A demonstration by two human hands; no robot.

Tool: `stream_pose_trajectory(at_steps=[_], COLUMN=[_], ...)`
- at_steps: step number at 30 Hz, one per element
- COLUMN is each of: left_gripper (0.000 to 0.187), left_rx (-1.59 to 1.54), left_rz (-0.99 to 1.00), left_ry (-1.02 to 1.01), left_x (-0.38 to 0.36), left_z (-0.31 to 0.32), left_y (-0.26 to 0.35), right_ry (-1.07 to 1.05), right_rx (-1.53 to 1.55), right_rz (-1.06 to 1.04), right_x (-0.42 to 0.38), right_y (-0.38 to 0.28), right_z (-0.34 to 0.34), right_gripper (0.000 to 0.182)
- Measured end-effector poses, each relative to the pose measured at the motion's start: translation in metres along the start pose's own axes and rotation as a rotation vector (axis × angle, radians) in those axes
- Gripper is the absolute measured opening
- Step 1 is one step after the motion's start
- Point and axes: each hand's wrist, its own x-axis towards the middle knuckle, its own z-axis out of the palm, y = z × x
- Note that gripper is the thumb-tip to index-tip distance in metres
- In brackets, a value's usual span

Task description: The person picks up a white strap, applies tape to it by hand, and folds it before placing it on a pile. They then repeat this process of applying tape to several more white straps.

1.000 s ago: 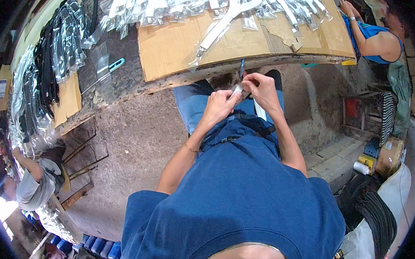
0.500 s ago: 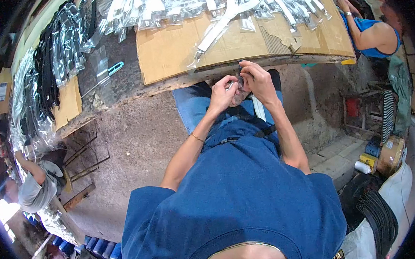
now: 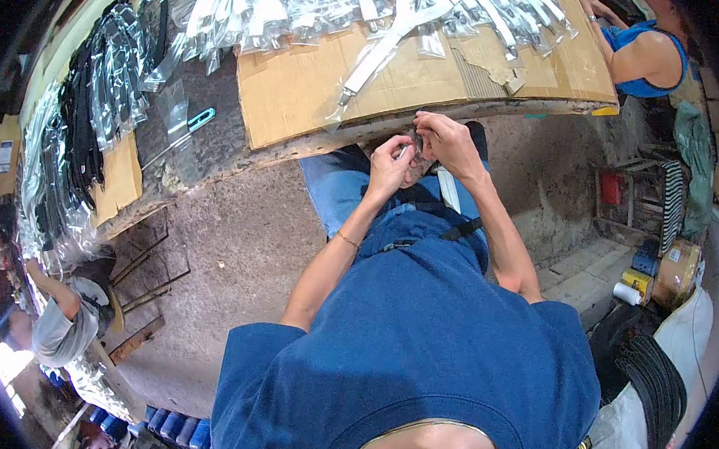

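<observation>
My left hand [image 3: 390, 167] is closed in a pinch above my lap, just off the table's front edge. A small shiny piece shows at its fingertips, too small to name. Close beside it, my right hand [image 3: 448, 145] has its fingers bent and pinched together; what they grip is hidden. Between the hands there is something dark and glossy that I cannot make out. Below the right hand, a white strap [image 3: 449, 189] lies across my lap. On the cardboard ahead of both hands rests a white strap with a metal clip [image 3: 369, 70], partly in clear plastic.
Many bagged white straps [image 3: 307, 7] cover the cardboard sheet [image 3: 293, 97]. Black straps in plastic [image 3: 95, 101] and a blue-handled tool [image 3: 201, 118] lie leftward. One co-worker [image 3: 645, 61] is at the right end, another [image 3: 69, 326] at lower left. A stool [image 3: 625, 191] stands right.
Both hands have dropped very slightly, staying close together with fingers pinched. The co-worker at the upper right has shifted a little to the left.
</observation>
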Motion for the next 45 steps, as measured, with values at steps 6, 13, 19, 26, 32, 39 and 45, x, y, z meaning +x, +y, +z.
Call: stream_pose_trajectory(at_steps=[6,13,19,26,32,39,45], left_gripper=[0.019,0.02,0.019,0.018,0.02,0.03,0.049], left_rx=[0.011,-0.131,0.171,-0.045,-0.174,-0.1,0.119], left_rz=[0.031,-0.008,0.08,-0.037,0.097,0.218,0.24], left_ry=[-0.009,-0.005,-0.012,-0.041,-0.056,0.025,0.24], left_x=[0.006,0.001,0.009,-0.026,-0.04,-0.052,-0.067], left_z=[-0.005,-0.012,-0.022,-0.027,-0.021,-0.018,-0.027], left_y=[0.001,-0.006,-0.029,-0.002,0.055,0.079,0.106], right_ry=[-0.007,-0.069,-0.106,-0.213,-0.212,-0.09,-0.081], right_rx=[-0.087,-0.186,-0.059,0.529,0.493,0.425,0.394], right_rz=[0.013,-0.01,0.165,0.502,0.376,0.427,0.491], right_x=[0.005,0.01,0.021,0.027,0.027,0.035,0.05], right_y=[-0.004,-0.009,-0.015,-0.009,-0.07,-0.098,-0.118], right_z=[-0.002,0.0,-0.011,-0.029,-0.042,-0.026,-0.016], right_gripper=[0.014,0.011,0.009,0.031,0.078,0.083,0.075])
